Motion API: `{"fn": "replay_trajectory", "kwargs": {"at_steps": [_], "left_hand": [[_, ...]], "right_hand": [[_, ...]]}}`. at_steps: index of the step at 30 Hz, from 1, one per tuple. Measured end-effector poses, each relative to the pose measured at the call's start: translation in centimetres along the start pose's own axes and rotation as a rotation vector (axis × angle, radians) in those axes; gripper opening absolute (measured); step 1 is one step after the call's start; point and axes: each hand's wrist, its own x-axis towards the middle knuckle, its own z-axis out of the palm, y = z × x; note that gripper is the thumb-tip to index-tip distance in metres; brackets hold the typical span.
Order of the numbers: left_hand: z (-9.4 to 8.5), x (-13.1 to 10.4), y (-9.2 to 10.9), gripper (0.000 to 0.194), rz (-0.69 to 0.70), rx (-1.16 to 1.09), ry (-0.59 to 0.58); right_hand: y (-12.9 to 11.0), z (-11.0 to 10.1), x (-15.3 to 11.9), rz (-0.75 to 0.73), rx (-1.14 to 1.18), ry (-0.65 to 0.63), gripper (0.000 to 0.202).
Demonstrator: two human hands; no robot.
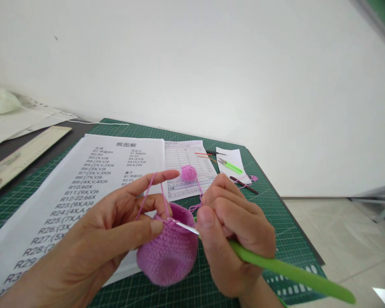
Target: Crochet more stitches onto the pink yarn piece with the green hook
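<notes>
A rounded pink crocheted piece [168, 256] hangs below my hands, its opening facing up. My left hand [125, 222] pinches its rim between thumb and fingers, with pink yarn looped over the raised index finger. Wrapped round a crochet hook with a thick green handle [288, 269], my right hand [234, 235] holds it like a knife. The hook's silver tip meets the rim beside my left thumb. Behind lies a small ball of pink yarn [189, 173], a strand running from it toward my right hand.
Printed pattern sheets [115, 162] lie on a green cutting mat [263, 214]. Green-handled snips [231, 166] rest on white paper at the back right, near dark thin tools. At the left are a ruler [28, 158] and a pale yarn bundle [1, 100].
</notes>
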Motion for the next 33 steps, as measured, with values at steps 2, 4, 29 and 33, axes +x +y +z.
{"fn": "replay_trajectory", "kwargs": {"at_steps": [2,4,29,33], "left_hand": [[-0.5,0.1,-0.1,0.071,0.036,0.027,-0.018],[-0.8,0.0,-0.2,0.072,0.041,0.020,-0.028],[0.8,0.0,0.7,0.055,-0.006,0.013,0.021],[0.9,-0.1,0.7,0.056,-0.013,0.005,0.031]], "right_hand": [[0.2,-0.2,0.0,0.023,0.041,-0.005,0.040],[0.3,-0.5,-0.1,0.051,0.060,-0.027,0.040],[0.4,-1.3,-0.1,0.206,0.109,-0.097,0.036],[0.3,-1.4,0.0,0.238,0.145,-0.125,0.036]]}}
